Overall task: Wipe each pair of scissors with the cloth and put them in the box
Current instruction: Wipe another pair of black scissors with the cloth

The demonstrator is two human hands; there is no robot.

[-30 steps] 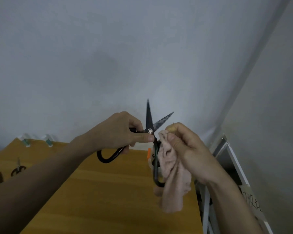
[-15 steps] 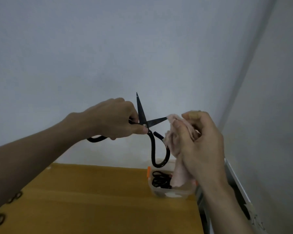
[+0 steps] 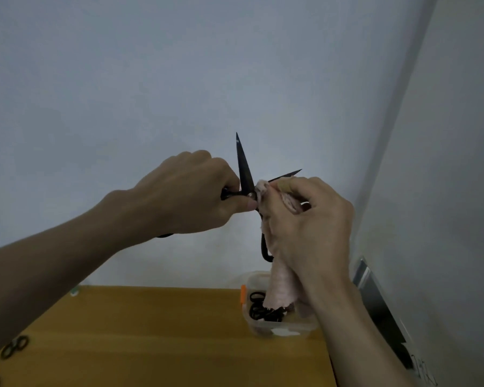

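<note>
Head view. Two bare hands are raised in front of a pale wall point(image 3: 179, 79), above a wooden table point(image 3: 151, 331). The left hand point(image 3: 190, 199) grips a pair of black scissors point(image 3: 245, 174) at the pivot: its fingers are curled round one handle and the thumb presses beside the rivet. The scissors are open; one blade points straight up and the other points up and to the right. The right hand point(image 3: 305, 224) holds a pink cloth point(image 3: 281, 286), with its fingers curled and pinching the cloth against the lower blade close to the pivot. The rest of the cloth hangs down from this hand, and one black handle loop shows just left of it, under the pivot.

Directly beneath the hanging cloth stands a clear plastic box point(image 3: 280, 328) with an orange clip on its left wall; it rests on the table near the table's right edge. Black scissors in the box point(image 3: 259, 308) lie heaped inside, partly hidden by the cloth's end. Far to the left of the box, at the table's left edge, further black scissors point(image 3: 14, 347) lie flat, only partly in view.
</note>
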